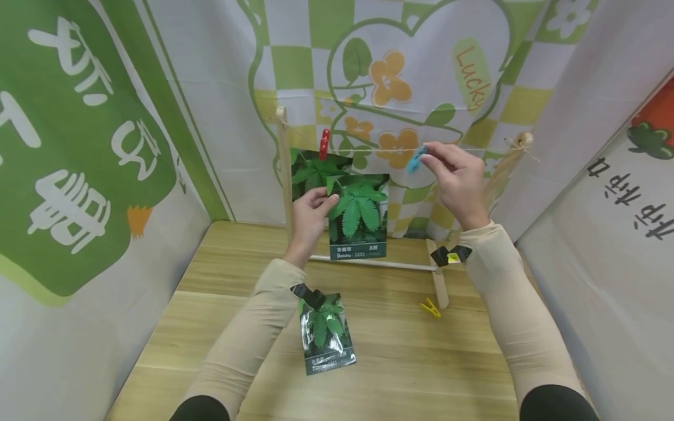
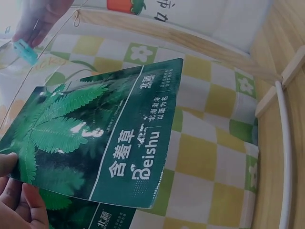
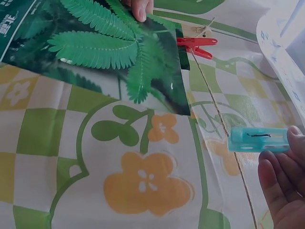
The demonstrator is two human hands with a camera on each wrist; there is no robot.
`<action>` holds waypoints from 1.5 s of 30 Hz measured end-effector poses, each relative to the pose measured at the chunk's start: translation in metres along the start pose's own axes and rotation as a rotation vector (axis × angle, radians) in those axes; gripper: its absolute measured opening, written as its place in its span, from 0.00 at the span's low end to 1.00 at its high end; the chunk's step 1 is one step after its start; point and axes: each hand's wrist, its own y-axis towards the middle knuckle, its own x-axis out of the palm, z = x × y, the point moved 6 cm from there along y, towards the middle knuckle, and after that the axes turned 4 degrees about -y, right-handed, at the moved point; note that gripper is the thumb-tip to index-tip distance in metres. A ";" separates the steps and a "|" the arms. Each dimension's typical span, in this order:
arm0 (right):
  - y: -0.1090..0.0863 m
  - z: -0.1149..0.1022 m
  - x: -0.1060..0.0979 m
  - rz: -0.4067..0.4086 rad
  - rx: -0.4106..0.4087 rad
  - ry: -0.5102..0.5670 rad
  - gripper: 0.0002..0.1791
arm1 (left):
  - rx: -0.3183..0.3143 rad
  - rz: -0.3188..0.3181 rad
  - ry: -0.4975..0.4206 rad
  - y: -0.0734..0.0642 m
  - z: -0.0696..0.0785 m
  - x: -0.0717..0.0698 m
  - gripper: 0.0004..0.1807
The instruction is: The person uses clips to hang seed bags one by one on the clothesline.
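Note:
My left hand (image 1: 309,222) pinches a green seed packet (image 1: 359,219) by its left edge, holding it upright below the string. Between thumb and fingers, my right hand (image 1: 459,180) pinches a blue clothespin (image 1: 416,159) close to the string (image 3: 213,95). Whether that clothespin touches the string I cannot tell. A red clothespin (image 1: 324,144) sits on the string at the left, with a second seed packet (image 1: 302,169) hanging from it, partly hidden behind the held one. On the table lies a third packet (image 1: 327,339), under the left forearm.
A wooden frame with a left post (image 1: 286,175) and right post (image 1: 502,169) carries the string. A white rod (image 1: 384,265) runs low between them. One yellow clothespin (image 1: 430,307) lies on the table (image 1: 411,362) near the right foot. A printed cloth (image 1: 295,64) hangs behind.

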 end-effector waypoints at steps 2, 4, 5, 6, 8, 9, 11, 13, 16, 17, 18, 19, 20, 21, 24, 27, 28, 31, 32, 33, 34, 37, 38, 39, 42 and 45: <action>0.004 -0.001 0.002 0.013 -0.008 0.011 0.09 | 0.003 -0.006 0.003 0.002 0.000 0.002 0.21; 0.008 -0.002 0.003 0.029 -0.009 0.028 0.09 | 0.010 -0.010 0.004 0.003 0.001 0.005 0.21; 0.010 -0.003 0.004 0.037 -0.006 0.035 0.09 | 0.011 -0.013 0.003 0.004 0.001 0.006 0.20; 0.012 -0.004 0.005 0.044 -0.008 0.044 0.08 | 0.014 -0.016 0.002 0.005 0.001 0.007 0.20; 0.015 -0.006 0.006 0.061 -0.003 0.050 0.08 | 0.022 -0.022 0.004 0.007 0.001 0.010 0.20; 0.017 -0.007 0.007 0.068 -0.005 0.046 0.08 | 0.024 -0.026 0.003 0.007 0.001 0.012 0.20; 0.022 -0.009 0.009 0.081 -0.009 0.040 0.08 | 0.023 -0.032 -0.003 0.009 0.001 0.015 0.19; 0.025 -0.009 0.010 0.098 -0.008 0.018 0.07 | 0.016 -0.040 -0.009 0.009 0.001 0.020 0.19; 0.029 -0.008 0.010 0.125 -0.002 -0.008 0.07 | -0.001 -0.051 -0.022 0.011 0.000 0.027 0.19; 0.031 -0.008 0.010 0.133 0.008 -0.026 0.07 | -0.006 -0.053 -0.025 0.011 0.000 0.029 0.19; 0.032 -0.007 0.010 0.135 0.012 -0.039 0.07 | -0.009 -0.055 -0.026 0.012 0.000 0.031 0.19; 0.033 -0.007 0.011 0.130 0.012 -0.049 0.07 | -0.012 -0.055 -0.026 0.013 0.000 0.033 0.19; 0.034 -0.007 0.012 0.118 0.022 -0.054 0.08 | -0.012 -0.052 -0.023 0.014 0.001 0.034 0.19; 0.035 -0.006 0.014 0.104 0.032 -0.061 0.08 | -0.013 -0.050 -0.023 0.014 0.001 0.035 0.19; 0.037 -0.005 0.021 0.054 0.050 -0.073 0.09 | -0.017 -0.053 -0.017 0.016 0.002 0.039 0.19; 0.037 -0.003 0.025 0.022 0.071 -0.083 0.09 | -0.016 -0.067 -0.016 0.018 0.003 0.043 0.19; 0.037 -0.003 0.026 0.013 0.071 -0.091 0.09 | -0.014 -0.072 -0.020 0.019 0.003 0.045 0.19; 0.037 -0.001 0.029 -0.019 0.076 -0.109 0.09 | 0.001 -0.073 -0.028 0.021 0.005 0.047 0.18; 0.037 0.000 0.030 -0.032 0.078 -0.118 0.08 | 0.007 -0.071 -0.031 0.021 0.006 0.048 0.18; 0.036 0.001 0.031 -0.043 0.085 -0.122 0.08 | 0.010 -0.070 -0.033 0.021 0.007 0.049 0.18; 0.036 0.002 0.032 -0.055 0.093 -0.125 0.08 | 0.013 -0.068 -0.034 0.021 0.007 0.049 0.18; 0.034 0.003 0.034 -0.082 0.109 -0.129 0.09 | 0.010 -0.064 -0.038 0.021 0.009 0.050 0.17; 0.034 0.003 0.035 -0.089 0.112 -0.129 0.09 | 0.009 -0.062 -0.040 0.020 0.009 0.050 0.17; 0.033 0.003 0.036 -0.096 0.109 -0.133 0.09 | 0.008 -0.062 -0.043 0.020 0.010 0.051 0.17; 0.032 0.002 0.037 -0.115 0.101 -0.157 0.09 | 0.013 -0.063 -0.055 0.020 0.011 0.051 0.17; 0.031 0.001 0.039 -0.135 0.097 -0.191 0.09 | 0.020 -0.068 -0.067 0.020 0.012 0.051 0.17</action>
